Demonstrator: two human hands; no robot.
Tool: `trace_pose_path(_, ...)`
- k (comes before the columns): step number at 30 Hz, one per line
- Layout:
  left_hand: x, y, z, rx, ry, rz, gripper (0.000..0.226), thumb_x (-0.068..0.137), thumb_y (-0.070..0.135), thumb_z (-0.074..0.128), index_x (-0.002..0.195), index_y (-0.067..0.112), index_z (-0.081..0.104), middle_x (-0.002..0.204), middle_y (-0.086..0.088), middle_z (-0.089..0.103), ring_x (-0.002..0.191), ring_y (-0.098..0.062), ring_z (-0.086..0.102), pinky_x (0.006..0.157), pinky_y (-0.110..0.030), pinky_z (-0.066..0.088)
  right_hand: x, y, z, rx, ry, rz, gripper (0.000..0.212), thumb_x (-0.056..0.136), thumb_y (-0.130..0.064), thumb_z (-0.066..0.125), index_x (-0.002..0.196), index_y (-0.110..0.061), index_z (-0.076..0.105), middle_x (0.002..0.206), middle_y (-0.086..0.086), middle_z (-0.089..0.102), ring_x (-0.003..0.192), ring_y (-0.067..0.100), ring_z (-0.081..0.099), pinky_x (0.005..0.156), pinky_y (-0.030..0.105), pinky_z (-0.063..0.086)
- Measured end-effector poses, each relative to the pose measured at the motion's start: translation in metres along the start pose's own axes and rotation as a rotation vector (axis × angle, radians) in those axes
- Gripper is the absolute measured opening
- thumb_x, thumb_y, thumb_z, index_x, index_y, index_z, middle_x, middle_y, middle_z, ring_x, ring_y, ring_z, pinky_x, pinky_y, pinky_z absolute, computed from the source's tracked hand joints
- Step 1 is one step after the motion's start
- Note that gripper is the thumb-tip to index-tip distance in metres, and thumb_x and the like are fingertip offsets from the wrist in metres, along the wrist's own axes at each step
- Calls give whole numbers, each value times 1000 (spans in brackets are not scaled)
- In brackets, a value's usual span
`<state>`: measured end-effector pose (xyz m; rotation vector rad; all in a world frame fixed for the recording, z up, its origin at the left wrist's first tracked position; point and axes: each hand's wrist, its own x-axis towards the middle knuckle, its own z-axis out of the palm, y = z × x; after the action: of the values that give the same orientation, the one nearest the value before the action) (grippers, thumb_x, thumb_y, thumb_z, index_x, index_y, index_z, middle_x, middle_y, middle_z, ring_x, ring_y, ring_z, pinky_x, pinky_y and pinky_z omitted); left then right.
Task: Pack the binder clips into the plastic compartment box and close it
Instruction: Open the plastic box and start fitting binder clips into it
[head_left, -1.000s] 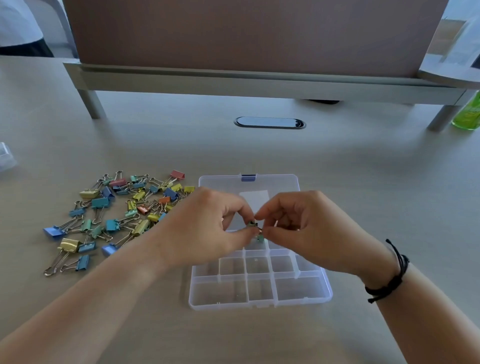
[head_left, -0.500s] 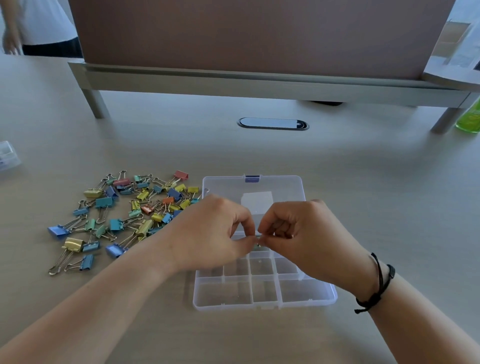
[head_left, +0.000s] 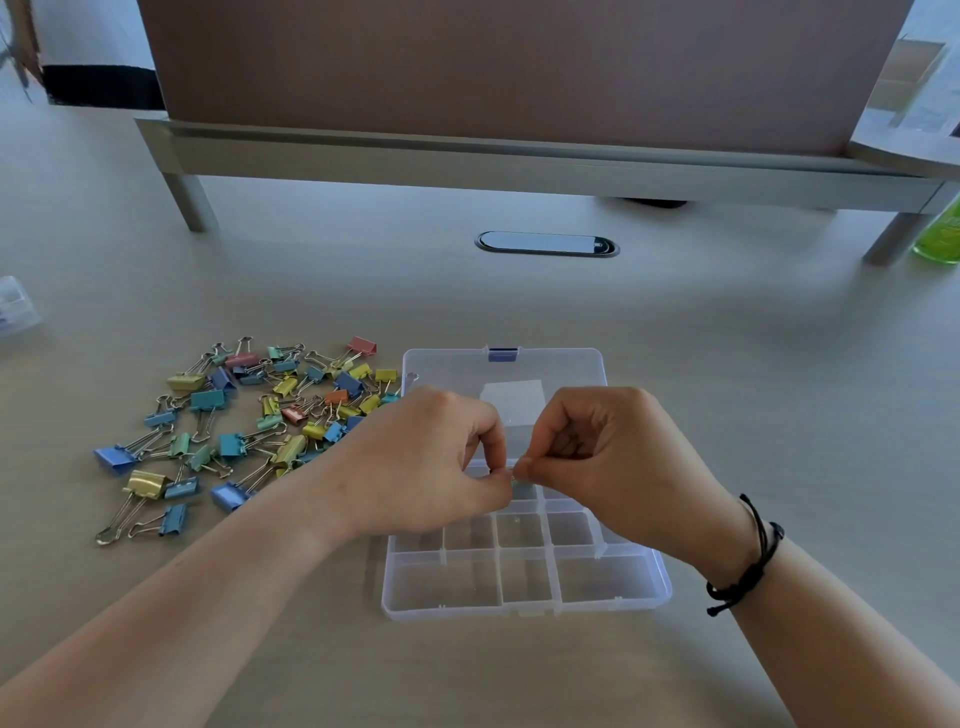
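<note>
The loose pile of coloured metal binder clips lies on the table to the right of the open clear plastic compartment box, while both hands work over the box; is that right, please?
Not quite. The head view shows the loose pile of coloured metal binder clips on the table to the left of the open clear plastic compartment box, not the right. The rest holds: the left hand and right hand work over the box.

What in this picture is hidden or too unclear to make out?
- Head view: whatever the left hand and right hand pinch together; their fingertips cover nearly all of it.
- Middle compartments of the plastic box: both hands cover them.
- Right edge of the binder clip pile: behind the left hand.
- Green bottle: cut off by the frame's right edge.
- Clear item at the left edge: cut off and blurred.
</note>
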<state>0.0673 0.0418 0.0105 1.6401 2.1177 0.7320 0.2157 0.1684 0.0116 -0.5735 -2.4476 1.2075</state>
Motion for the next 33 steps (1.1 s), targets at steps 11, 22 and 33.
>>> trace_pose_path(11, 3, 1, 5, 49, 43, -52, 13, 79, 41, 74, 81, 30, 67, 48, 9, 48, 43, -3, 44, 47, -22, 40, 0, 0, 9, -252, 53, -67, 19, 72, -15, 83, 65, -28, 70, 59, -14, 49, 60, 4, 51, 54, 14, 39)
trace_pose_path(22, 3, 4, -3, -76, 25, -86, 24, 80, 53, 73, 89, 33, 64, 50, 9, 47, 43, -4, 39, 46, -16, 32, 0, 0, 10, -285, 32, -4, 20, 76, -24, 80, 75, -36, 64, 69, -15, 54, 65, 0, 51, 61, 11, 41)
trace_pose_path(33, -1, 24, 3, -712, 6, -170, 66, 89, 68, 26, 107, 12, 56, 60, -8, 44, 47, -14, 40, 41, -22, 35, -10, -16, 7, 76, 79, -183, 15, 79, -24, 79, 91, -29, 72, 69, -11, 61, 52, 9, 51, 53, 17, 43)
